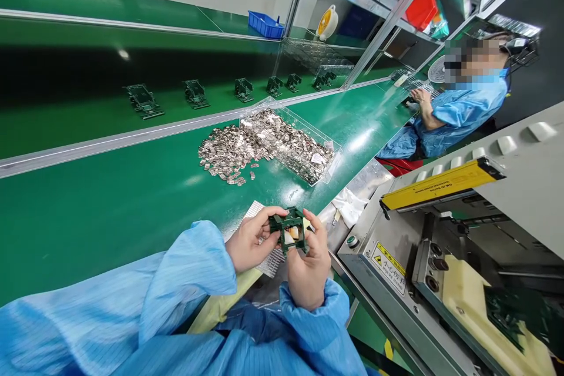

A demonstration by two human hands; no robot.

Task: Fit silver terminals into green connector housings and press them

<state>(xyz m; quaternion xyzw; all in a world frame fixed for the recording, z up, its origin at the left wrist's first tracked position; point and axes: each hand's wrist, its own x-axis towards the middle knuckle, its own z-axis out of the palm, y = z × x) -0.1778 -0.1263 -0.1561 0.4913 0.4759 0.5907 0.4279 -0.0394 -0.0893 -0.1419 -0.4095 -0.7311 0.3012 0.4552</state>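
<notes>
My left hand (252, 241) and right hand (311, 264) closed firmly on a green plastic jig (288, 229) at lower center, steel machine housing (374, 299) tight on the right, smooth green belt (110, 217) open left, stamped metal parts (233, 155) heaped ahead

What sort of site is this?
Probably an electronics assembly line in a factory: a long green conveyor belt, a clear plastic bin of small metal parts, and dark green fixtures spaced along a second belt.
</notes>
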